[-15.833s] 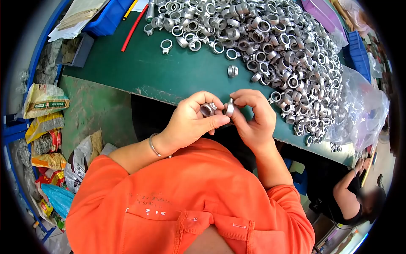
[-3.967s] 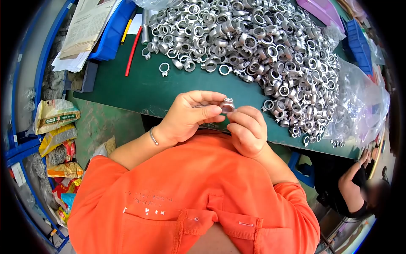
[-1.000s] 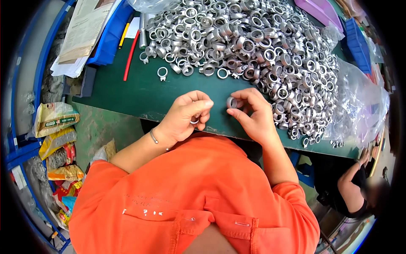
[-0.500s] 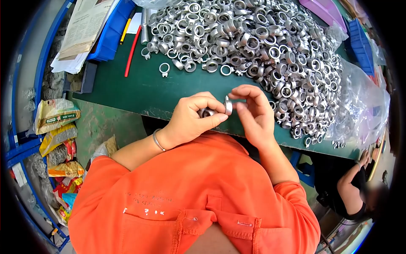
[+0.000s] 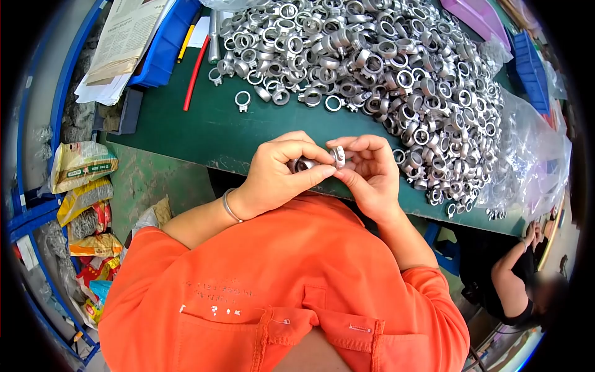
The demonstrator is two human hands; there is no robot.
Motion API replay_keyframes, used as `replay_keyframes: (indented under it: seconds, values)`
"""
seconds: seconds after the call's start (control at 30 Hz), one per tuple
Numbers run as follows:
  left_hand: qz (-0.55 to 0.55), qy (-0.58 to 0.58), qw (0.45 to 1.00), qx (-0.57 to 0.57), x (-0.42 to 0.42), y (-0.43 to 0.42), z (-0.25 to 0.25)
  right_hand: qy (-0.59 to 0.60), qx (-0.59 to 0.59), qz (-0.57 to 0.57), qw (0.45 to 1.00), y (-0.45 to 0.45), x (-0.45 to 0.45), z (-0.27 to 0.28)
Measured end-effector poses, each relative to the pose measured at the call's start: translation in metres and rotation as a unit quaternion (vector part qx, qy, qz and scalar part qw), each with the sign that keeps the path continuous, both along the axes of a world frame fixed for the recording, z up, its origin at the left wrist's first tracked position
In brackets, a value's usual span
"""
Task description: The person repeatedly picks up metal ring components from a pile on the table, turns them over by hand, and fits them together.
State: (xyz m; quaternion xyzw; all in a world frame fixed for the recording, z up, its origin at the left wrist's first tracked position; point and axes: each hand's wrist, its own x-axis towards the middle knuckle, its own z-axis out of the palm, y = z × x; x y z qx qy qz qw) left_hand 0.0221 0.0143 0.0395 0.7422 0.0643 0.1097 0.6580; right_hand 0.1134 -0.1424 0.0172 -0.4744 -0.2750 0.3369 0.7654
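Observation:
My left hand (image 5: 268, 173) is closed, with thumb and forefinger pinching a silvery metal ring clamp (image 5: 338, 157) with a small lug. Another metal ring (image 5: 302, 164) shows inside the curl of the same hand. Facing it, my right hand (image 5: 376, 177) has its thumb and fingertips closed on the other side of the pinched clamp. Both hands are above the near edge of the green table (image 5: 186, 133). A large pile of similar ring clamps (image 5: 372, 62) spreads beyond them, with a single ring (image 5: 242, 99) lying apart on the left.
A red stick (image 5: 196, 74) and a yellow marker (image 5: 185, 43) lie near a blue bin (image 5: 155, 65) with papers. Clear plastic (image 5: 527, 149) covers the right end of the table. Another person's arm (image 5: 511, 263) is at the lower right. Bags (image 5: 83, 167) stand at left.
My right hand has moved left and closed its fingers on the clamp. The clamp has turned so that more of its lug side shows. My left hand stays almost in place.

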Motion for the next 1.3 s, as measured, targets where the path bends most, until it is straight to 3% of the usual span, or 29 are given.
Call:
replay_keyframes:
  seconds: [0.2,0.27,0.4,0.43,0.5,0.57,0.6,0.73,0.8,0.9,1.3]
  values:
    - [0.024,0.021,0.999,-0.026,0.000,-0.001,0.002,-0.128,-0.036,-0.067,0.989,0.001,-0.002,-0.001]
    - [0.037,0.035,0.998,-0.031,0.000,-0.001,0.001,-0.350,-0.092,-0.123,0.924,0.001,0.001,-0.003]
    - [0.038,0.055,0.996,-0.052,0.003,0.002,0.000,-0.345,-0.069,-0.166,0.921,0.002,-0.002,0.001]
    - [0.016,0.100,0.989,-0.103,0.002,0.004,0.001,-0.346,-0.069,-0.165,0.921,0.002,0.000,0.005]
    - [-0.006,0.142,0.978,-0.153,0.002,0.005,-0.002,-0.514,-0.062,-0.149,0.842,0.003,0.006,0.015]
    - [-0.017,0.187,0.854,-0.486,0.003,0.005,-0.013,-0.497,-0.024,-0.108,0.861,0.008,0.003,0.021]
    - [-0.014,0.189,0.822,-0.537,0.005,0.004,-0.007,-0.469,-0.017,-0.081,0.879,0.009,0.001,0.027]
    - [-0.035,0.192,0.791,-0.580,-0.001,0.010,-0.023,-0.524,-0.140,-0.159,0.825,0.017,0.020,0.021]
    - [0.001,0.186,0.815,-0.549,0.000,0.009,-0.015,-0.511,-0.241,-0.132,0.815,0.022,0.029,0.012]
    - [0.021,0.170,0.822,-0.542,0.000,0.010,-0.009,-0.560,-0.387,-0.104,0.725,0.030,0.031,0.002]
    - [0.029,0.139,0.788,-0.600,-0.002,0.010,-0.008,-0.568,-0.349,-0.097,0.739,0.017,0.021,0.009]
